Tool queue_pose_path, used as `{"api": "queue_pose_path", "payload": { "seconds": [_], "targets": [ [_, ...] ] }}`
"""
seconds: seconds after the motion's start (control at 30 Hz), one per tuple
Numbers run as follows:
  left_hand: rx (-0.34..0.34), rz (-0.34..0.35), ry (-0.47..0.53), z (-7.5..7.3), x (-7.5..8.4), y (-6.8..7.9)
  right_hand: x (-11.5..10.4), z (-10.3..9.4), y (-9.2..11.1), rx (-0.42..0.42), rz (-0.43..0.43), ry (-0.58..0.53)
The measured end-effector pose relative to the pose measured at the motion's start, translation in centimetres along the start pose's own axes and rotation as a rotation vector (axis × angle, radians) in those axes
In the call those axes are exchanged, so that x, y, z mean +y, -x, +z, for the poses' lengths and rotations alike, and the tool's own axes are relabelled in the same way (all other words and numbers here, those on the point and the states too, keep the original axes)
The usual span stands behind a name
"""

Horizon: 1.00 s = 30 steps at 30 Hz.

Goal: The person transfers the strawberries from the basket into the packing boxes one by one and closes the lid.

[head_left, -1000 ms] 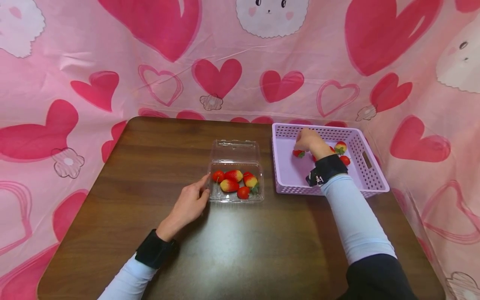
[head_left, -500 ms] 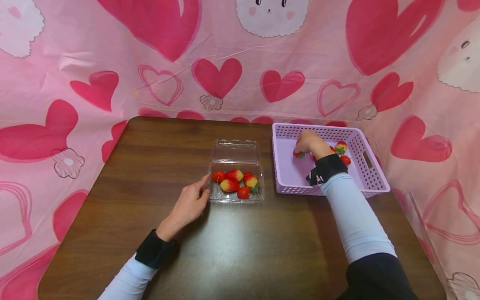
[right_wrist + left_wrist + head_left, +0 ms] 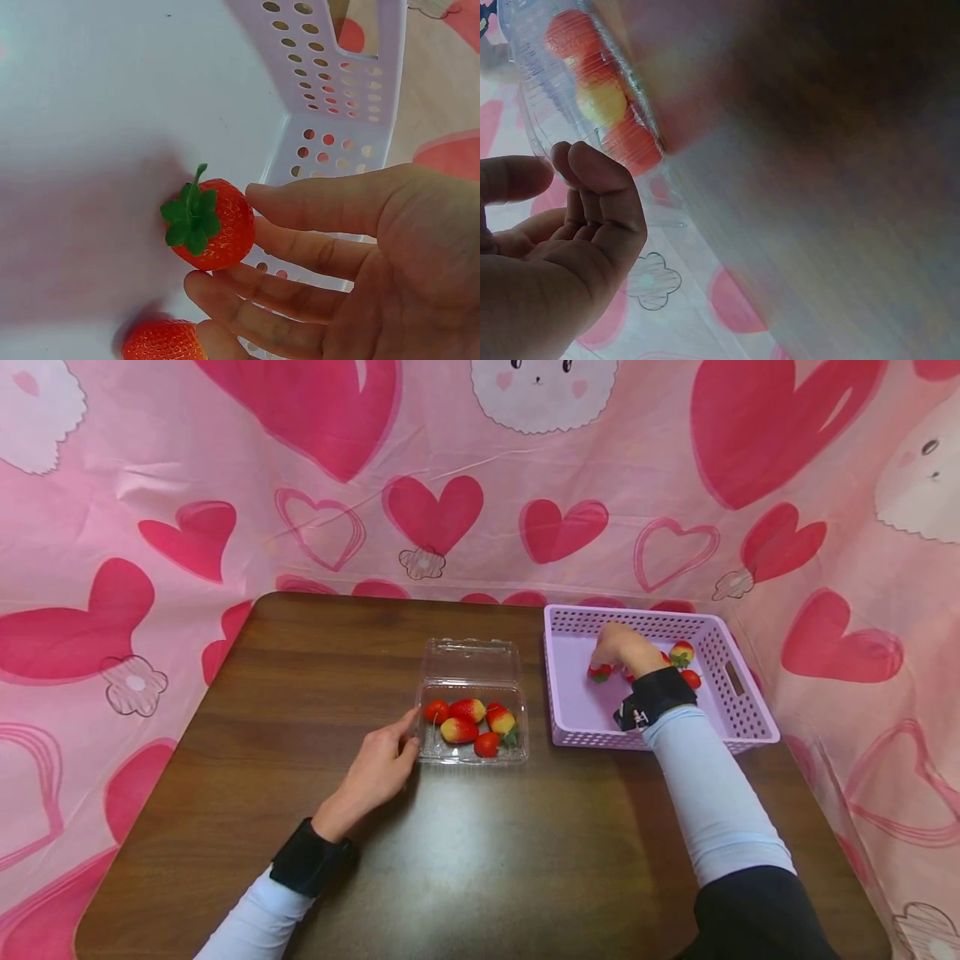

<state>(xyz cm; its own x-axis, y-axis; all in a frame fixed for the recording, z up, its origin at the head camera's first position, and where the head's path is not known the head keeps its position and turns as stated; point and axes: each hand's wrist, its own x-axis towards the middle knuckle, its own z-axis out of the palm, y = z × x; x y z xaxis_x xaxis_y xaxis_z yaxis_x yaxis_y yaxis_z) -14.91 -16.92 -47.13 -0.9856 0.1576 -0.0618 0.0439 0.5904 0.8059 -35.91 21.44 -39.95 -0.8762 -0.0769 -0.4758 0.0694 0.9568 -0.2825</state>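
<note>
My right hand [image 3: 621,643] reaches into the lilac basket [image 3: 592,737] and pinches a red strawberry [image 3: 225,225] between thumb and fingers. Its green leaf cap faces the right wrist camera. Another strawberry [image 3: 161,342] lies just beyond the lower fingers, partly cut off by the frame edge. My left hand [image 3: 382,762] rests at the left edge of a clear plastic clamshell box [image 3: 472,662], fingertips and thumb against its rim. Inside the raised-lid box lie red-and-yellow strawberries [image 3: 459,731] and round red fruits [image 3: 487,745]. The left wrist view shows my fingers [image 3: 604,176] loosely bent beside the rim.
More strawberries [image 3: 681,653] and a small red fruit [image 3: 691,679] lie in the right part of the basket, some hidden behind my right wrist. Basket and box stand on a dark wooden table [image 3: 480,843]. A pink heart-printed cloth [image 3: 495,577] hangs behind the table.
The right hand and the strawberry at its fingertips have shifted very slightly right and toward the person within the basket. The left hand and the box have stayed in place.
</note>
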Motion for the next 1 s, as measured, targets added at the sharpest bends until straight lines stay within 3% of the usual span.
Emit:
{"api": "queue_pose_path", "payload": {
  "seconds": [0.5, 1.0],
  "targets": [
    [0.007, 0.03, -0.003, 0.0, 0.01, -0.11, -0.2, -0.19, 0.09, -0.085, 0.061, -0.021],
    [0.013, 0.032, -0.021, 0.05, -0.08, -0.12, -0.41, 0.03, 0.76, -0.109, 0.043, -0.016]
  ]
}}
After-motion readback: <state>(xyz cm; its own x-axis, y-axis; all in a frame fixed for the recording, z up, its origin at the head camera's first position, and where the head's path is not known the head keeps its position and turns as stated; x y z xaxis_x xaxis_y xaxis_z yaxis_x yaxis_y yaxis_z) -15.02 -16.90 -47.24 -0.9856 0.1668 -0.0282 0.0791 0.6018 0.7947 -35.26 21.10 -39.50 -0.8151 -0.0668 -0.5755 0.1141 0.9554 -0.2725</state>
